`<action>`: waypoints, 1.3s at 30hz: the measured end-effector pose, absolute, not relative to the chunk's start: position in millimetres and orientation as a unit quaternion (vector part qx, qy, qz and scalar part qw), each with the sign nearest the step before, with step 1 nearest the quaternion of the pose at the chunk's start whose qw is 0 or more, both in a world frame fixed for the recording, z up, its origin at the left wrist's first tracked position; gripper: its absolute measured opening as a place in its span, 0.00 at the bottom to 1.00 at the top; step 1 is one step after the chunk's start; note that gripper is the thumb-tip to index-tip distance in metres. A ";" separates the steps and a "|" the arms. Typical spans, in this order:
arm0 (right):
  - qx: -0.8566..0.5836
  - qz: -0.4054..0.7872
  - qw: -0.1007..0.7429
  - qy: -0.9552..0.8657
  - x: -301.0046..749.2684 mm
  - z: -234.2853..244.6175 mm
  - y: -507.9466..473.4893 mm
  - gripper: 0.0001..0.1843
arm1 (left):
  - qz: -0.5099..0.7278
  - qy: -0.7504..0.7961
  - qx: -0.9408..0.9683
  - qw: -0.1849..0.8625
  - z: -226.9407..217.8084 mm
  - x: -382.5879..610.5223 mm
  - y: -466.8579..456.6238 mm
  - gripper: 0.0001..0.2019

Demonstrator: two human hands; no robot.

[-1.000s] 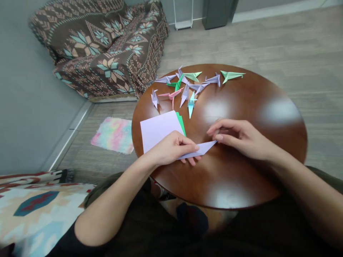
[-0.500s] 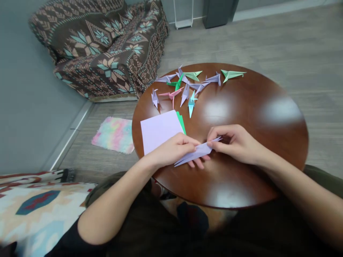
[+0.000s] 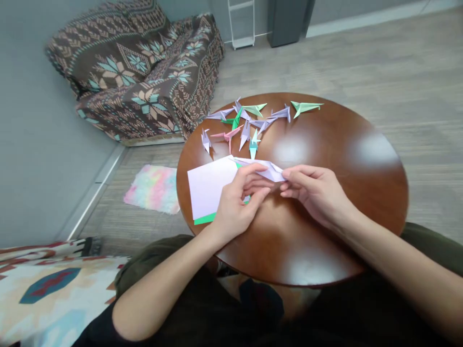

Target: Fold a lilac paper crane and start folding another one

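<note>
A folded lilac origami paper (image 3: 272, 171), long and narrow with a pointed left end, is held over the round table. My right hand (image 3: 318, 190) pinches its right end between thumb and fingertips. Curved around the near side of the paper is my left hand (image 3: 241, 200), its thumb apart from the fingers. The left index finger lies at the paper's edge; whether it presses on it is hard to see. Under and beside my left hand lies a stack of square sheets (image 3: 208, 185), lilac on top, with green corners showing beneath.
Several folded paper cranes stand along the table's far left side, among them a pink crane (image 3: 227, 136), a blue crane (image 3: 253, 147) and a light green crane (image 3: 304, 108). The brown wooden table (image 3: 343, 168) has a rounded edge. A patterned sofa (image 3: 144, 77) stands beyond it.
The lilac folded paper has turned, its pointed left end now up over the sheets. My left hand has come out from under it, and its thumb has lifted off. The right hand still pinches.
</note>
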State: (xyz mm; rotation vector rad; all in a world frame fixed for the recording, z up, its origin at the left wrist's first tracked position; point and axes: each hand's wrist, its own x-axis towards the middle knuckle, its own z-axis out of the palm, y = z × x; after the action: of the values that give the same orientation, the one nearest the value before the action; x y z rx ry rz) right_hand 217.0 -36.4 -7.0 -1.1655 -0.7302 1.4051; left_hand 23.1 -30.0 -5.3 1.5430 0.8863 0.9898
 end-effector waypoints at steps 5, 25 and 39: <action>-0.461 0.601 0.531 -0.380 213.7 -0.9 -47.9 0.12 | 0.425 0.416 0.642 0.484 -3.2 20.4 -27.6 0.10; -0.436 0.415 0.551 -0.577 209.3 5.0 -60.5 0.05 | 0.484 0.355 0.625 0.500 4.4 20.3 -29.3 0.05; -0.435 0.479 0.569 -0.508 201.9 8.7 -60.4 0.11 | 0.488 0.342 0.571 0.565 1.2 26.4 -34.4 0.07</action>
State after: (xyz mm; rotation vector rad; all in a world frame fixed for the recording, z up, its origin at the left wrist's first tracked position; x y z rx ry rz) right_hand 201.9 -60.4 8.7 -1.0213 -1.1928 1.1239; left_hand 26.4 -34.4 1.2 1.3440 0.8042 1.1476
